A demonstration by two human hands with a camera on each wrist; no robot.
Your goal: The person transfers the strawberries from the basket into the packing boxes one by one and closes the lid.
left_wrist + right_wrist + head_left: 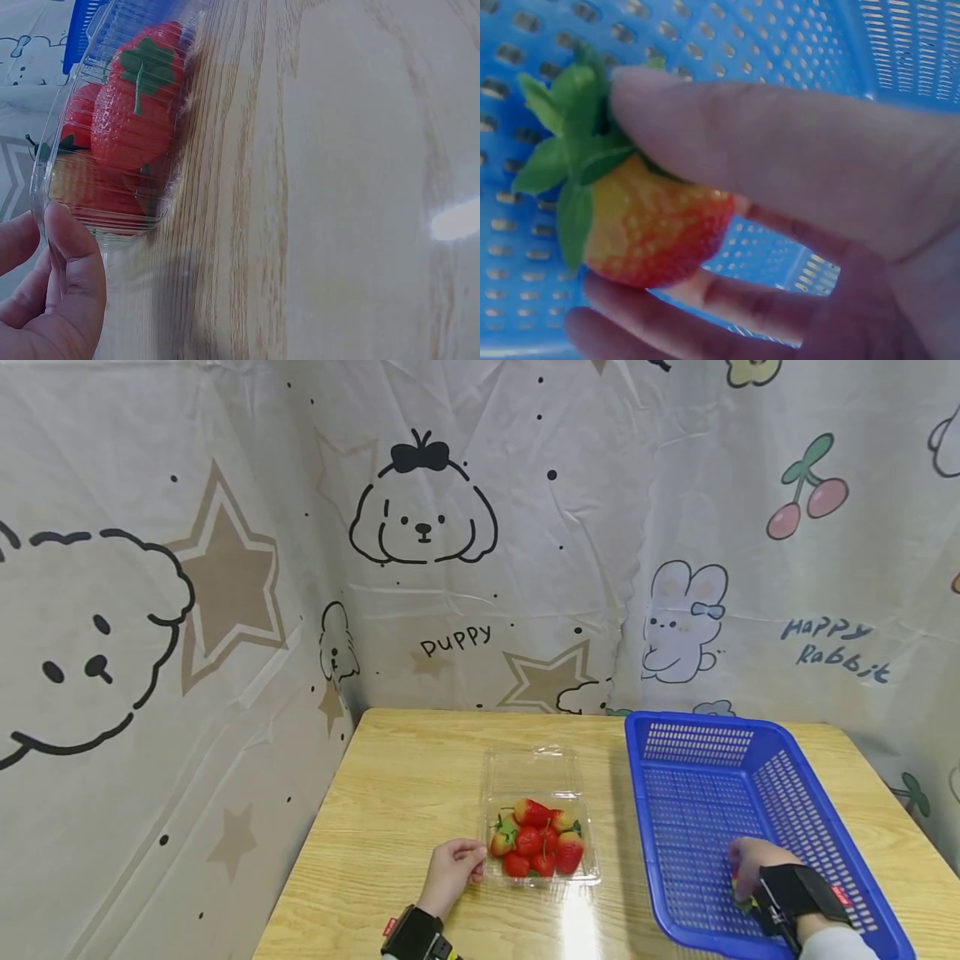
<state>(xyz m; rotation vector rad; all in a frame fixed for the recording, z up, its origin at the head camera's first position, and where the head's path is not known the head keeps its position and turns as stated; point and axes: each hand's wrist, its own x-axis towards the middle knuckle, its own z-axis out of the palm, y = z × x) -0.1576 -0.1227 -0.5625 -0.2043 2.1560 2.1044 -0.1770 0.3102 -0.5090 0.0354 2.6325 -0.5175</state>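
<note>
A clear plastic clamshell box [532, 772] lies open on the table with several red strawberries [528, 841] in its near half. My left hand [452, 867] pinches the box's left rim between thumb and fingers, which the left wrist view shows up close. Inside the blue basket [693, 835], low near its front end, is my right hand [756, 862]. It holds one yellow-and-red strawberry [660, 225] with green leaves, thumb on one side and fingers on the other. In the head view the hand and wrist band mostly hide this strawberry.
The blue basket has raised, slotted walls and stands on the right of the wooden table [405, 777], a gap away from the box. A printed curtain [480, 593] hangs behind the table and along its left side.
</note>
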